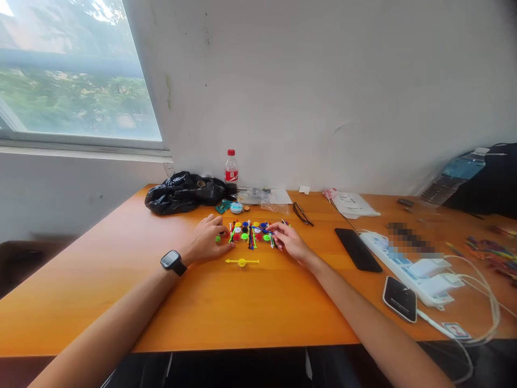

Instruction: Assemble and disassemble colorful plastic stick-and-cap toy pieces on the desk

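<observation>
A group of small colourful plastic discs (244, 237) and thin arrow-shaped pieces (251, 240) lies on the wooden table between my hands. My left hand (208, 238), with a dark watch on the wrist, rests at the group's left side, thumb and fingers apart around its edge. Between the fingertips of my right hand (291, 241) is a thin blue arrow (262, 230), held over the right part of the group. Nearer to me, a yellow arrow (251, 262) lies across a yellow round base, apart from the rest.
Behind the pieces are a black plastic bag (181, 194), a red-capped bottle (231, 170), a round tin (236, 207) and glasses (302, 214). On the right lie a black phone (357, 249), a white power strip (398, 267) with cables, and another device (399, 298).
</observation>
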The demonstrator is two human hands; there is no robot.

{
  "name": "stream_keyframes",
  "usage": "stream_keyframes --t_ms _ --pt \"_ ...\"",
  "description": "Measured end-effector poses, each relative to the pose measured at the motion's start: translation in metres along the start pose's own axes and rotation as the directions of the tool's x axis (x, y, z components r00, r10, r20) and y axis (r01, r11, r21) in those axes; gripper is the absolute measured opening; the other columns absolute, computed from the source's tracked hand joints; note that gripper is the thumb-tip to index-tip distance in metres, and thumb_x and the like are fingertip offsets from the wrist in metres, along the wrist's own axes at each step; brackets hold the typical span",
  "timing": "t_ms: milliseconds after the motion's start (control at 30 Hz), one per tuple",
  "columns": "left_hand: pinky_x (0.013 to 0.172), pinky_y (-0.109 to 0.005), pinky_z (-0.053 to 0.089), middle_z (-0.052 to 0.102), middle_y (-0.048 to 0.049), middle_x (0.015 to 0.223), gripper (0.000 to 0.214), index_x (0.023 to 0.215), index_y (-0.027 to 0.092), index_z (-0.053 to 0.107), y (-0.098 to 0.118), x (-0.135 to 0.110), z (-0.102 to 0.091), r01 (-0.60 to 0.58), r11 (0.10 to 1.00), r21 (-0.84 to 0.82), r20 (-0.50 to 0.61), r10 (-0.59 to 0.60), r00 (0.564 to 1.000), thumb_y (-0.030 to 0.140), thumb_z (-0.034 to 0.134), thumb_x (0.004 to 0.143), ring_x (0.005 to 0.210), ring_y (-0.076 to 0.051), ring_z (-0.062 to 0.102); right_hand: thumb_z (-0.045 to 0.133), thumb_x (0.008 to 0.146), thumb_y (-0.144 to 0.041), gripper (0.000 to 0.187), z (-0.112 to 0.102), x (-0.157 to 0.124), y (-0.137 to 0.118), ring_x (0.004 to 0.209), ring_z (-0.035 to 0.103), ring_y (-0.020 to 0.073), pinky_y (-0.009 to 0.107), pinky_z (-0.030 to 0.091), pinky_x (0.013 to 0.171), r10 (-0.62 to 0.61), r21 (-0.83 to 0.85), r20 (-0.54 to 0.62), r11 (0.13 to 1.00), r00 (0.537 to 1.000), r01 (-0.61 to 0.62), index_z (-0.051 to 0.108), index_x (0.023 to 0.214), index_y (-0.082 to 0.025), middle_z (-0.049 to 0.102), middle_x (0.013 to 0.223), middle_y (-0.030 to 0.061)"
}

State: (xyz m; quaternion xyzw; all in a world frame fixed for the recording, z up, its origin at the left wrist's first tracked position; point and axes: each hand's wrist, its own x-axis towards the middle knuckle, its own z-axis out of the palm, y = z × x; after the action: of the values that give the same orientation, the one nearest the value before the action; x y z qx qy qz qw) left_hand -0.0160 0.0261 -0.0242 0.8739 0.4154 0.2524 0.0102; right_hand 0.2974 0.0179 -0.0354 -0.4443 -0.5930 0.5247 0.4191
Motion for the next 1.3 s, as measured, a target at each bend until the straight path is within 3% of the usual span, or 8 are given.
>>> stream_keyframes --t_ms 133,300,500,600,767,967,1300 --pt "0.077 -0.038 0.044 0.059 -0.0071 0.088 0.032 0.087 0.023 0.075 0.000 0.000 -0.002 -0.038 0.999 0.005 0.030 0.037 0.999 0.055 0.071 0.088 0.087 -0.024 0.052 0.068 0.087 -0.050 0.034 0.000 0.001 0.002 0.057 0.039 0.0108 0.026 0.032 0.054 -0.004 0.002 0.002 1.000 1.000 0.004 0.067 0.105 -0.021 0.047 0.072 -0.0045" --pt "0.077 -0.037 0.045 0.060 -0.0072 0.090 0.033 0.101 0.023 0.074 0.000 0.001 -0.006 -0.079 0.997 -0.012 0.042 0.079 0.996 0.052 0.072 0.085 0.086 -0.024 0.052 0.069 0.086 -0.051 0.036 0.000 0.002 0.002 0.057 0.040 0.0110 0.026 0.032 0.054 -0.004 0.002 0.002 1.000 1.000 0.004 0.066 0.104 -0.020 0.048 0.072 -0.0043" --pt "0.075 -0.036 0.044 0.059 -0.0071 0.089 0.019 0.099 0.023 0.073 -0.008 0.001 -0.013 -0.123 0.992 -0.026 0.112 0.125 0.986 0.031 0.066 0.083 0.084 -0.024 0.052 0.069 0.087 -0.050 0.033 0.001 -0.001 0.000 0.057 0.039 0.0108 0.026 0.033 0.054 -0.010 -0.015 0.007 1.000 1.000 0.010 0.067 0.103 -0.021 0.048 0.071 -0.0041" --pt "0.074 -0.036 0.043 0.058 -0.0071 0.089 0.023 0.100 0.023 0.073 -0.011 0.000 -0.014 -0.116 0.993 -0.011 0.121 0.117 0.986 0.036 0.068 0.083 0.084 -0.024 0.052 0.069 0.088 -0.050 0.032 0.001 -0.002 -0.001 0.058 0.041 0.0112 0.026 0.034 0.054 -0.016 -0.016 0.009 1.000 1.000 0.017 0.067 0.102 -0.021 0.049 0.071 -0.0037" --pt "0.072 -0.037 0.041 0.055 -0.0062 0.082 0.027 0.084 0.022 0.071 -0.008 -0.001 -0.013 -0.104 0.995 0.000 0.124 0.103 0.987 0.049 0.070 0.085 0.080 -0.023 0.050 0.069 0.087 -0.048 0.031 0.001 -0.002 -0.001 0.058 0.040 0.0113 0.026 0.034 0.055 0.003 -0.016 0.009 1.000 1.000 -0.002 0.067 0.102 -0.021 0.049 0.070 -0.0040" --pt "0.075 -0.037 0.043 0.057 -0.0068 0.082 0.026 0.096 0.024 0.078 -0.007 -0.001 -0.011 -0.101 0.995 -0.023 0.128 0.103 0.986 0.047 0.069 0.088 0.082 -0.024 0.052 0.069 0.087 -0.048 0.031 0.002 -0.001 0.000 0.059 0.043 0.0118 0.026 0.034 0.054 0.000 -0.028 0.010 1.000 1.000 0.000 0.067 0.101 -0.020 0.050 0.071 -0.0032" --pt "0.074 -0.034 0.044 0.060 -0.0058 0.083 0.016 0.094 0.024 0.076 -0.004 -0.001 -0.010 -0.126 0.990 -0.069 0.149 0.135 0.979 0.035 0.067 0.086 0.079 -0.022 0.053 0.069 0.086 -0.048 0.033 0.000 0.000 0.002 0.057 0.041 0.0115 0.026 0.034 0.054 0.006 -0.047 0.018 0.999 1.000 -0.005 0.068 0.103 -0.020 0.048 0.067 -0.0043"
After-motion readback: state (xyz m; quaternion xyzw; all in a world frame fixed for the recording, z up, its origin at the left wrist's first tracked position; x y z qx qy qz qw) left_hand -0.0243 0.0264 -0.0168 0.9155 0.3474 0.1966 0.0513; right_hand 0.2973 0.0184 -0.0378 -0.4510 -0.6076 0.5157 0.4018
